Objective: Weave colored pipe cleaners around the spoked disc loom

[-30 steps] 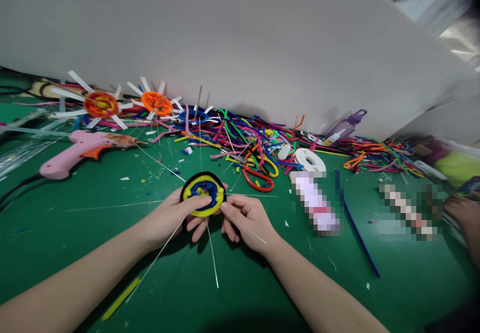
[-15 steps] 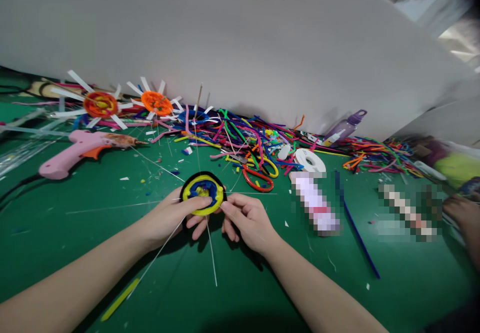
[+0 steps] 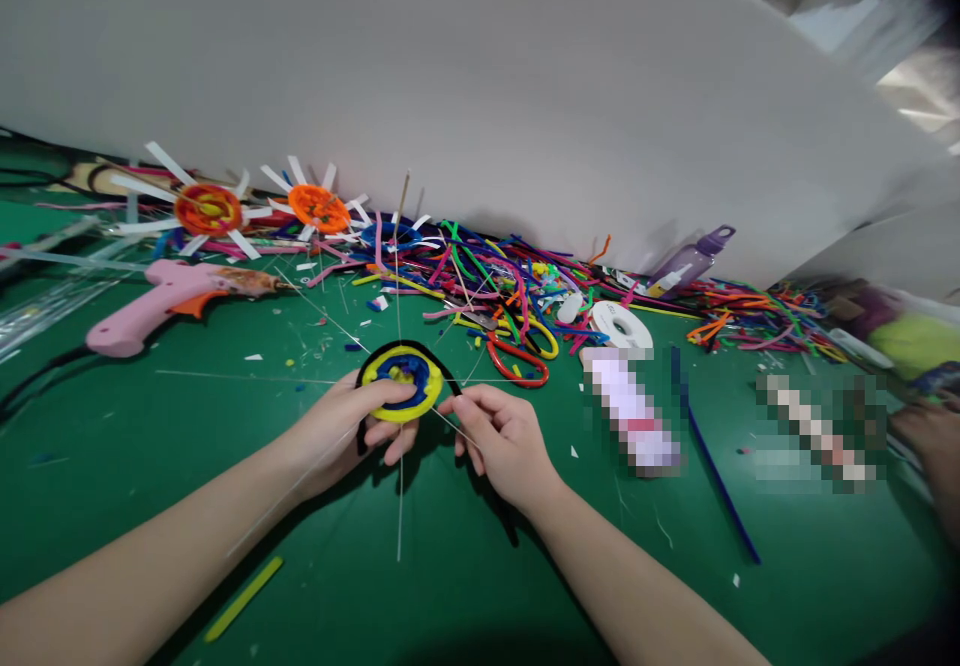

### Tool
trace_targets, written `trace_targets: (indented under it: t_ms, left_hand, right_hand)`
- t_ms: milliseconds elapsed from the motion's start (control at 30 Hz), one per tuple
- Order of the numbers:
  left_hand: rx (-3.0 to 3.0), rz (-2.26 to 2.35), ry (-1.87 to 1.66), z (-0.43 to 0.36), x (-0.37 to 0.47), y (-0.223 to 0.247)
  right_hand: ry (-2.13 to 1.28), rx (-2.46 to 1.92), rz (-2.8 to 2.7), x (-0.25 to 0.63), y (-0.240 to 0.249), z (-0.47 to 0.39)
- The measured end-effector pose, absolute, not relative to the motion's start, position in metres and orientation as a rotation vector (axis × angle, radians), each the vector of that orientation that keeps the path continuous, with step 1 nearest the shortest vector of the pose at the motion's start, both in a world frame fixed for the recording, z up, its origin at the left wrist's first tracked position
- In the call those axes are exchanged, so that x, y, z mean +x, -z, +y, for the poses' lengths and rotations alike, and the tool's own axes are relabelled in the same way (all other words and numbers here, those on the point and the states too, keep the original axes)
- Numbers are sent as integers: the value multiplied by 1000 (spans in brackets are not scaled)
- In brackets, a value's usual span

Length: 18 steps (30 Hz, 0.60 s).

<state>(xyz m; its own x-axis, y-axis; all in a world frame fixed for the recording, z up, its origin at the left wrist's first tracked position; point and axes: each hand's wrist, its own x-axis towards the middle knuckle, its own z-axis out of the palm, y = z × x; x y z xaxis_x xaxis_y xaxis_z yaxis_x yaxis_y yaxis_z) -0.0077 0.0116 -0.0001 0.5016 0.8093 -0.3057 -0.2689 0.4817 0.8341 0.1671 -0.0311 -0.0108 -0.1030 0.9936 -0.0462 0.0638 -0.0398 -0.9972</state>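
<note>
A round disc (image 3: 431, 401) of coiled yellow and blue fuzzy stems, with thin clear spokes sticking out all round, is pinched in my left hand (image 3: 349, 426), thumb across its face and fingers beneath. A black fuzzy stem (image 3: 429, 350) curves along the disc's far edge. Its stretch to the right of the disc is between the thumb and fingers of my right hand (image 3: 502, 436), and its tail hangs below that hand.
A pink glue gun (image 3: 154, 301) lies at left. Behind are orange discs with white strips (image 3: 319, 208), heaped coloured stems, red-handled scissors (image 3: 517, 364), a white spool (image 3: 621, 326) and a purple bottle (image 3: 686, 264). Another person's hand (image 3: 930, 436) is at the right edge.
The disc has turned, shifting its spokes. My right hand has drawn the black stem away from the disc's right edge, leaving a gap there.
</note>
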Motion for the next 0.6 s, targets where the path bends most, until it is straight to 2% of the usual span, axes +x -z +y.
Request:
trace_targets:
  t_ms: [600]
  left_hand:
    - [794, 854, -999, 17, -8, 1]
  right_hand:
    - [-1022, -1334, -1525, 166, 11, -33]
